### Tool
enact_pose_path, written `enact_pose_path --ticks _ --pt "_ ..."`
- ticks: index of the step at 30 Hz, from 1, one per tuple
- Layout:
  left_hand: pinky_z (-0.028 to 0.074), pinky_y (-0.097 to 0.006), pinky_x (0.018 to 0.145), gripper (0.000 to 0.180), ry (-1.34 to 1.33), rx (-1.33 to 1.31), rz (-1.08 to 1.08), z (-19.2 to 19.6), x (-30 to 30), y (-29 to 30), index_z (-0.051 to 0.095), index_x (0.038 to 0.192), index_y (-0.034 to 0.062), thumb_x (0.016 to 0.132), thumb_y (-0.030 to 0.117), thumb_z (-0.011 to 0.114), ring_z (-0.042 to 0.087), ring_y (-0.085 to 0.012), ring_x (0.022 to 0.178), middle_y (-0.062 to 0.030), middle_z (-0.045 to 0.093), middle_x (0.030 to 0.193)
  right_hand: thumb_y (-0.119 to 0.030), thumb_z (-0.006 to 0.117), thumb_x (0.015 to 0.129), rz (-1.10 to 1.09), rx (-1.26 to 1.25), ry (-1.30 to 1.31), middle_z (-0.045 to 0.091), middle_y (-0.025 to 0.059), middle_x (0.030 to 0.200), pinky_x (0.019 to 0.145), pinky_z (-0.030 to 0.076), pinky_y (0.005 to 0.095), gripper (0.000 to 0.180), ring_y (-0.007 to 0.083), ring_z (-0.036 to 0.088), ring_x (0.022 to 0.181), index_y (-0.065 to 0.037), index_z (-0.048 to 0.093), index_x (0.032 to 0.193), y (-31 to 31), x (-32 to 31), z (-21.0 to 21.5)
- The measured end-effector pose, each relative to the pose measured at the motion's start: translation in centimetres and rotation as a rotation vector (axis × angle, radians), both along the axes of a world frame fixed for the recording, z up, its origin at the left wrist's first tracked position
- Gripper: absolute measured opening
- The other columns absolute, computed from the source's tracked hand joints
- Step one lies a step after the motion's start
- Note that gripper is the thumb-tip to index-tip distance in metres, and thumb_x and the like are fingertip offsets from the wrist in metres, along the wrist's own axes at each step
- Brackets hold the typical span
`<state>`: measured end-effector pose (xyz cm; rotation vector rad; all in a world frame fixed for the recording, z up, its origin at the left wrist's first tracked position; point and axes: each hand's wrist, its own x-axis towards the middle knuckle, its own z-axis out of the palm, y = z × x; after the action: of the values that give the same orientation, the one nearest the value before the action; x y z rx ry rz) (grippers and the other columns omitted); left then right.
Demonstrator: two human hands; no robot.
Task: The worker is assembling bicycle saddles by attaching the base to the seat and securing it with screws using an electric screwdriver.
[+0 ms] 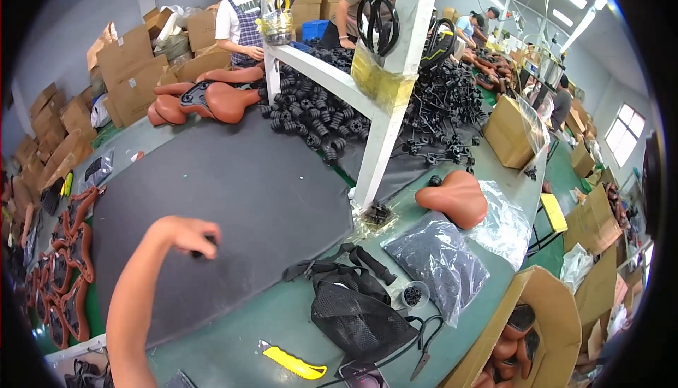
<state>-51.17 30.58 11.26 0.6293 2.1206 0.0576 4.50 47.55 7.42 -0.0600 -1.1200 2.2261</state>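
My left hand [185, 235] reaches in from the lower left, above the dark grey mat [240, 176] on the table. Its fingers are curled round a small black part [206, 245], mostly hidden in the grip, so its exact kind does not show. My right hand is out of view. Brown bicycle saddles [236, 102] lie at the mat's far left, some with the black underside up. Beyond the mat's far edge is a big heap of black ribbed spring-like parts [311, 116]. A single brown saddle [459, 197] rests right side up on the right.
A white post frame [385, 133] rises from the table. Nearby lie a yellow utility knife [293, 361], scissors [424, 356], a black mesh bag [357, 314], a small cup [414, 294] and a plastic-wrapped pack [438, 261]. An open carton [551, 310] holds saddles. Co-workers stand behind.
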Motion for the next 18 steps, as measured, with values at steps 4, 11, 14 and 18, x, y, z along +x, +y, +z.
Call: enact_pose_path --ticks 4,11,14,18 --pt "0.056 -0.038 0.080 0.086 0.217 0.938 0.337 2.5 1.5 11.0 0.038 0.160 0.0097 0.095 0.050 0.076 0.070 -0.0234 0.091 -0.0163 0.072 0.109 -0.015 0.075 0.097 -0.044 0.019 0.030 0.057 0.0069 0.077 0.062 0.049 0.0392 0.047 0.0244 0.056 0.064 -0.016 0.048 0.136 0.5 0.7 0.4" --pt "0.056 -0.043 0.089 0.060 0.599 1.078 0.157 2.0 5.5 14.6 0.059 0.141 -0.0012 0.100 0.042 0.069 0.073 -0.0335 0.099 -0.0195 0.074 0.108 -0.017 0.076 0.097 -0.158 0.041 0.116 0.057 0.0065 0.078 0.062 0.049 0.0392 0.048 0.0241 0.055 0.064 -0.017 0.048 0.136 1.6 4.0 0.1" --pt "0.057 -0.040 0.084 0.047 0.499 0.973 0.020 1.2 11.3 10.7 0.066 0.132 0.0007 0.101 0.036 0.069 0.070 -0.0264 0.089 -0.0161 0.073 0.100 -0.017 0.076 0.097 -0.218 0.025 0.149 0.057 0.0063 0.078 0.061 0.049 0.0391 0.048 0.0240 0.055 0.064 -0.017 0.048 0.136 1.3 5.4 0.3" --pt "0.057 -0.034 0.076 0.036 0.419 0.867 0.081 0.6 23.9 -0.1 0.071 0.126 0.0017 0.101 0.028 0.072 0.068 -0.0181 0.080 -0.0107 0.072 0.093 -0.018 0.076 0.098 -0.220 -0.018 0.180 0.056 0.0061 0.079 0.061 0.048 0.0391 0.048 0.0239 0.054 0.064 -0.018 0.048 0.137 0.8 6.7 0.4"
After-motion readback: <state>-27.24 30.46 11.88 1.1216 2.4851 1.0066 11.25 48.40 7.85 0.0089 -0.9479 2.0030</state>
